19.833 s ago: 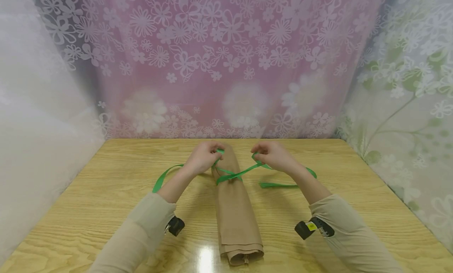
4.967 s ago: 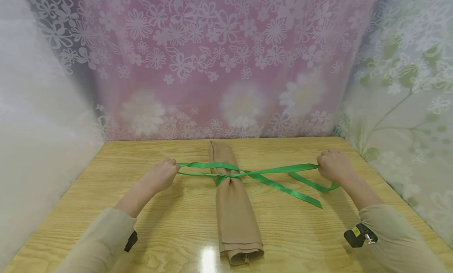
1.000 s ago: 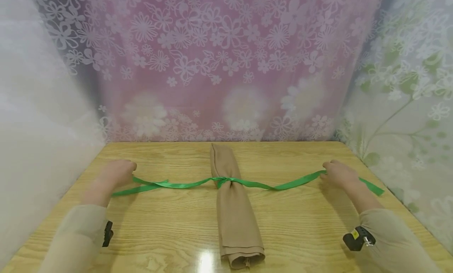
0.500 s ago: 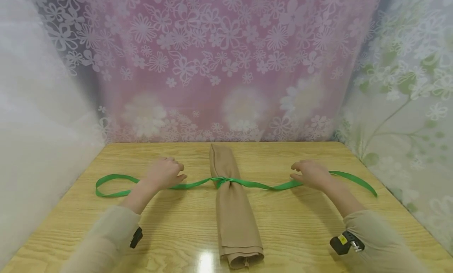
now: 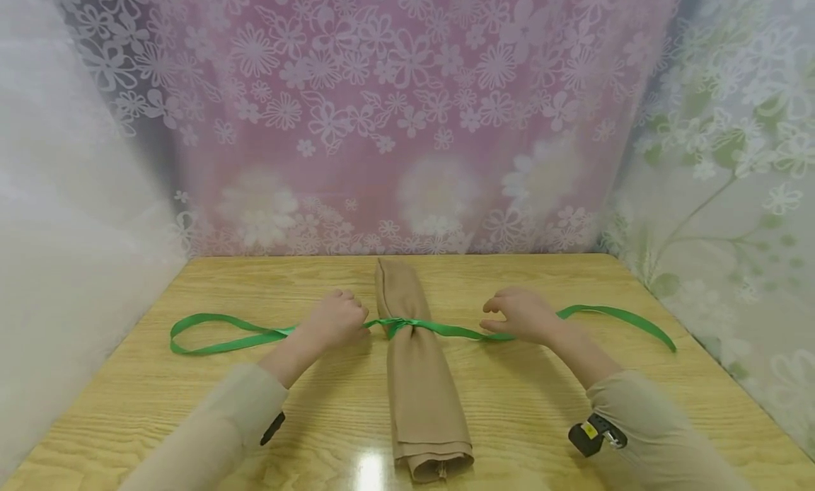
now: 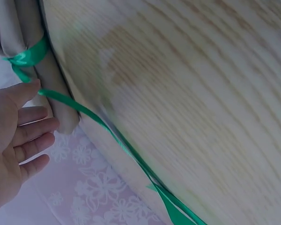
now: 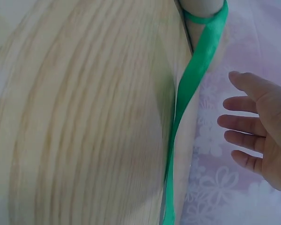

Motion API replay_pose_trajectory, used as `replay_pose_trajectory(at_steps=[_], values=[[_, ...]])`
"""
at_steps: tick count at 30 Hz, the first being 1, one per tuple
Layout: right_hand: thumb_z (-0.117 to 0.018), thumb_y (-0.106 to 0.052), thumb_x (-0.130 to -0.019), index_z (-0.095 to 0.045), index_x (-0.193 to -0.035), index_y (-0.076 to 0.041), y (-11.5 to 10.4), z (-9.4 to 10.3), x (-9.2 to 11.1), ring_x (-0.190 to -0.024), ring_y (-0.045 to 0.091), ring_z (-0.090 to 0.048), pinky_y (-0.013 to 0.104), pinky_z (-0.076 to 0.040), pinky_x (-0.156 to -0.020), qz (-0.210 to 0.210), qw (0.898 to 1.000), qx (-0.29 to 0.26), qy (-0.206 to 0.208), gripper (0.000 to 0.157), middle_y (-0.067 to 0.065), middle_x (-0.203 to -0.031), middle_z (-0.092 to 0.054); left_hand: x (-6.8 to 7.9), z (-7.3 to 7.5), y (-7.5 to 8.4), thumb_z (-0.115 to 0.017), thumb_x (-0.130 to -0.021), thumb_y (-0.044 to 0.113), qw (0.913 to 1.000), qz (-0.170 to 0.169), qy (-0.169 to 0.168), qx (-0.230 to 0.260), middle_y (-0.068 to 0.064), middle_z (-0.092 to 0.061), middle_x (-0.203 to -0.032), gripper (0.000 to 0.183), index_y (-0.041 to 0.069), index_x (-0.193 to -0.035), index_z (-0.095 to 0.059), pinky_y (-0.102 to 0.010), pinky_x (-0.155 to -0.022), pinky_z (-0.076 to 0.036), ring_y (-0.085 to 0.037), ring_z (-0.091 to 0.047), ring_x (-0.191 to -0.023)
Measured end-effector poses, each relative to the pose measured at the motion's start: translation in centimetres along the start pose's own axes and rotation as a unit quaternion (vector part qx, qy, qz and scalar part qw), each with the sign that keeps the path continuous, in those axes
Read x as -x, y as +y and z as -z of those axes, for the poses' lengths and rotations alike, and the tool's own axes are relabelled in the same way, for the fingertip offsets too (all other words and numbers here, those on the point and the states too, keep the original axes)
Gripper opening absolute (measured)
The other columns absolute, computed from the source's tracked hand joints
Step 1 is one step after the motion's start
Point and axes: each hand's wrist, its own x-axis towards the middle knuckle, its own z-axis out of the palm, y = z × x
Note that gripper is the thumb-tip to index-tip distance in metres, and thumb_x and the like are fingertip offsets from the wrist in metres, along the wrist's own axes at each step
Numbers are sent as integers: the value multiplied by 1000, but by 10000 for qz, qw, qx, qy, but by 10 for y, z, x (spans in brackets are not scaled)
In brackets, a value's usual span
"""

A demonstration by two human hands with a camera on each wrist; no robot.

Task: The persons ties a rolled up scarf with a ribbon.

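Note:
A rolled brown cloth [image 5: 425,392] lies lengthwise on the table, cinched near its far half by a green ribbon [image 5: 455,331] knotted on top. The ribbon's two tails run out left and right. My left hand [image 5: 332,321] is just left of the knot; in the left wrist view its fingers [image 6: 35,129] are loosely bent, and the thumb tip overlaps the ribbon [image 6: 98,118]. Whether it touches is unclear. To the right of the roll, my right hand [image 5: 523,317] hovers by the other tail with fingers [image 7: 241,124] spread and holding nothing.
The wooden table [image 5: 305,434] ends at a pink flowered curtain [image 5: 407,123] behind. Pale sheets hang at both sides. The left tail forms a loop [image 5: 204,333] on the table; the right tail's end [image 5: 656,333] curves toward the right edge.
Earlier both hands pulled the ribbon ends and loops; those loops are gone and the tails lie flat. In the last second both hands have let go and moved inward toward the roll.

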Motion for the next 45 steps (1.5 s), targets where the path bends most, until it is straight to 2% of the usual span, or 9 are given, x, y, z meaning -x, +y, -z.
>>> replay_pose_trajectory(at_steps=[9, 12, 15, 19, 22, 30, 37, 40, 45], values=[[-71, -32, -81, -68, -97, -7, -24, -9, -21, -79, 19, -57, 33, -47, -70, 424, 9976, 166, -514, 30, 2, -85, -62, -14, -6, 12, -68, -81, 39, 9990, 153, -29, -421, 4, -63, -71, 27, 16, -67, -66, -29, -72, -43, -13, -50, -68], [-72, -29, -80, -69, -91, -10, -30, -13, -27, -76, 18, -55, 32, -46, -68, 524, 9969, 165, -559, 22, -1, -80, -60, -16, -9, 14, -72, -77, 40, 9980, 43, 196, -606, 4, -61, -66, 28, 15, -65, -67, -27, -67, -43, -13, -51, -65], [-72, -21, -79, -67, -78, -13, -33, -17, -29, -68, 14, -50, 29, -43, -62, 666, 9969, 74, -420, 9, -5, -71, -54, -18, -10, 14, -76, -72, 41, 9967, -75, 484, -653, 2, -60, -63, 31, 14, -61, -65, -27, -62, -43, -13, -51, -61], [-70, -9, -77, -61, -65, -14, -32, -20, -30, -59, 10, -43, 23, -38, -55, 789, 9968, -38, -121, 15, -8, -63, -47, -16, -9, 10, -75, -76, 21, 9950, -166, 817, -558, 1, -57, -59, 27, 12, -56, -59, -28, -60, -43, -14, -50, -58], [-69, -6, -78, -62, -65, -12, -30, -20, -30, -57, 9, -45, 22, -39, -53, 808, 9965, 41, 188, 15, -6, -62, -50, -14, -5, 7, -69, -74, 3, 9920, -107, 1135, -544, 1, -54, -56, 26, 12, -54, -54, -28, -58, -41, -14, -47, -55], [-71, -8, -78, -67, -72, -10, -25, -17, -29, -60, 13, -54, 26, -46, -56, 575, 9948, 431, 726, 8, -2, -67, -59, -6, -3, 3, -69, -72, -1, 9862, -2, 1553, -577, 0, -52, -54, 28, 12, -53, -54, -26, -54, -35, -12, -38, -51], [-70, -10, -79, -66, -73, -11, -23, -13, -24, -62, 12, -51, 26, -41, -57, 461, 9948, 687, 588, 8, -4, -69, -58, -3, -6, 3, -71, -73, 2, 9925, 78, 1127, -463, 0, -55, -58, 22, 11, -59, -57, -32, -64, -44, -13, -44, -55], [-71, -9, -78, -65, -70, -12, -23, -12, -22, -58, 10, -43, 24, -35, -54, 609, 9928, 811, 630, 11, -6, -64, -52, -2, -5, 2, -69, -72, 2, 9940, -112, 901, -612, 5, -43, -53, 31, 14, -53, -47, -27, -61, -37, -11, -33, -53], [-69, -7, -78, -63, -66, -13, -21, -11, -23, -56, 11, -39, 25, -35, -54, 775, 9897, 945, 744, 15, -7, -61, -49, -2, -1, 0, -62, -65, -2, 9907, -504, 972, -808, 6, -20, -53, 43, 17, -51, -26, -24, -56, -22, -11, -19, -53]])
